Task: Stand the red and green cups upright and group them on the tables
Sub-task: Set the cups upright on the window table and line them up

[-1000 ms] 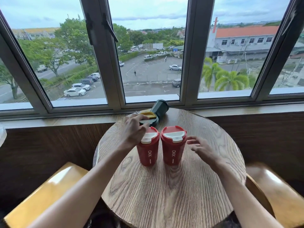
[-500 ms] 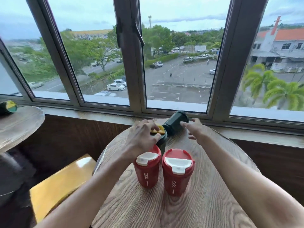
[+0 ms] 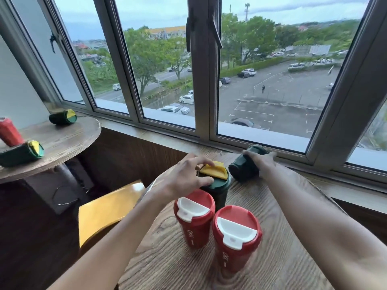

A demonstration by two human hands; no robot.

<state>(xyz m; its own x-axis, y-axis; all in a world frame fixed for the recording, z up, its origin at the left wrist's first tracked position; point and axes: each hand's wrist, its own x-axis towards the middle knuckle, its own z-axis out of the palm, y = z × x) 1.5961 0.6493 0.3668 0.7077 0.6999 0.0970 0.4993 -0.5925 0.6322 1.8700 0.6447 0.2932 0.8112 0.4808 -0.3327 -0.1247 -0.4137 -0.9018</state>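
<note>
Two red cups with white lids stand upright side by side on the round wooden table (image 3: 272, 210): one (image 3: 193, 218) at left, one (image 3: 235, 239) at right. Behind them a green cup with a yellow lid (image 3: 215, 181) stands upright, and my left hand (image 3: 184, 176) grips its top. A second green cup (image 3: 244, 165) lies on its side near the window sill, with my right hand (image 3: 260, 161) closed over it. On the left table (image 3: 69, 141) two green cups (image 3: 62, 116) (image 3: 22, 152) lie on their sides beside a tilted red cup (image 3: 9, 131).
A yellow chair seat (image 3: 109, 208) sits between the two tables. The window sill (image 3: 326, 185) and window frame run close behind the near table. Dark wood panelling lies below the sill.
The view has swung left, bringing the left table into sight. The near green cup now stands upright under my left hand. My right hand has reached forward and closed on the lying green cup.
</note>
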